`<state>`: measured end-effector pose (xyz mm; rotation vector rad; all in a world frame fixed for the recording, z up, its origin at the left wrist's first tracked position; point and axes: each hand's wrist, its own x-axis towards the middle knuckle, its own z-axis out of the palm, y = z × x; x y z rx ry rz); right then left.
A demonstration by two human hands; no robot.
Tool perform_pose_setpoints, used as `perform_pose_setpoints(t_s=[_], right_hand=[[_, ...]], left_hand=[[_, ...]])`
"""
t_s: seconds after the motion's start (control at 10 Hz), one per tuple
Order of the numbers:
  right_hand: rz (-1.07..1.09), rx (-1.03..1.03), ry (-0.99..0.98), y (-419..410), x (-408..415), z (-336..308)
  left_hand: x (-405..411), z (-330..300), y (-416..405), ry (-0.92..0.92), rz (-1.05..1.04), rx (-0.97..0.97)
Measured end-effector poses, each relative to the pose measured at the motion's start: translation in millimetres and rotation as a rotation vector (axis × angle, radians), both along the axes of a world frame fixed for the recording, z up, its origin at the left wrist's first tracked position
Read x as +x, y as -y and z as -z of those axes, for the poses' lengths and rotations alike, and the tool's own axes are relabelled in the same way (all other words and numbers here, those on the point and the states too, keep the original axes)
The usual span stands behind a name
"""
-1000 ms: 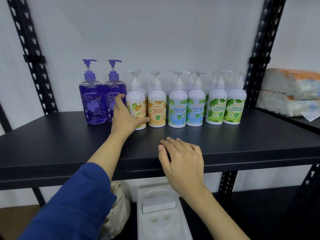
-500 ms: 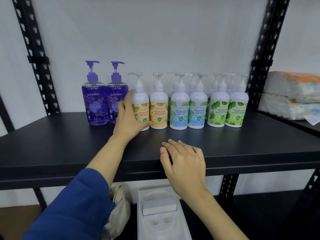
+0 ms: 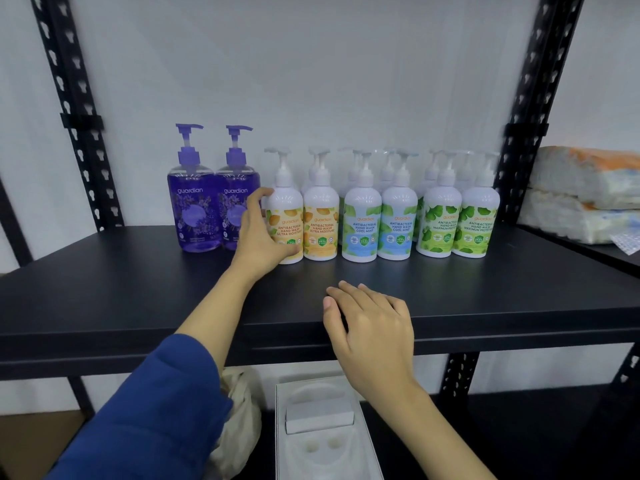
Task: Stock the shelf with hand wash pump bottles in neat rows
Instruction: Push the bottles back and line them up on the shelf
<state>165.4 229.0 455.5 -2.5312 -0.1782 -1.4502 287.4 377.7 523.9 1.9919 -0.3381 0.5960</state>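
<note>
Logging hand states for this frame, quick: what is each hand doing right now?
Left hand: curled round the leftmost orange-label bottle, gripping it.
Right hand: open, holding nothing, fingers resting on the shelf front edge.

black shelf (image 3: 104, 299) carries purple bottles (image 3: 214, 209) beside white pump bottles (image 3: 381, 223).
</note>
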Motion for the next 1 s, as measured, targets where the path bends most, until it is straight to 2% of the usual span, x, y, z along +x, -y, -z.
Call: perform_pose_setpoints(t_s=[0.2, 0.6, 1.0], right_hand=[[0.003, 0.005, -0.005, -0.1, 0.3, 0.4], [0.001, 0.012, -0.001, 0.0, 0.5, 1.2], [-0.004, 0.014, -0.013, -0.1, 0.3, 1.0]], left_hand=[[-3.0, 1.4, 7.7, 0.006, -0.1, 0.148], [0.3, -0.5, 2.5, -0.013, 0.011, 0.044], [-1.2, -2.3, 2.3, -0.029, 0.011, 0.049]])
